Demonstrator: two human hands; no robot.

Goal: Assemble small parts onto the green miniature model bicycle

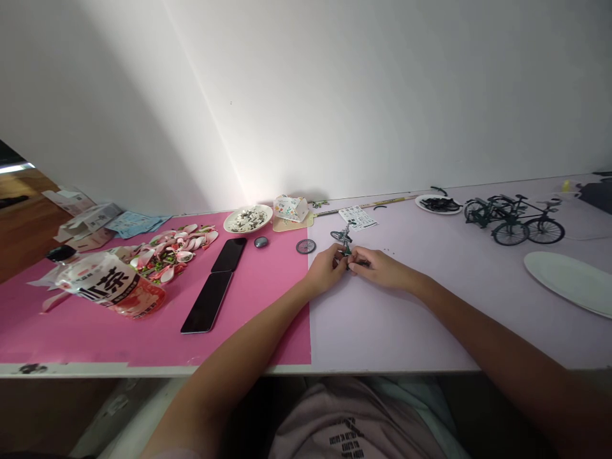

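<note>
My left hand (326, 269) and my right hand (377, 266) meet at the middle of the table, both pinching a small dark green model bicycle frame (343, 241). Its front part sticks up just beyond my fingertips; the rest is hidden between my fingers. A loose small wheel (305, 246) lies on the table to the left of my left hand. A small printed sheet (358, 217) lies just beyond the frame.
Two phones (217, 284) lie on the pink mat (157, 338), with a crumpled snack bag (109, 288) and several pink wrappers (174, 248) at left. Finished model bicycles (514, 220) stand at right, near a white plate (568, 280). A bowl of small parts (247, 218) sits by the wall.
</note>
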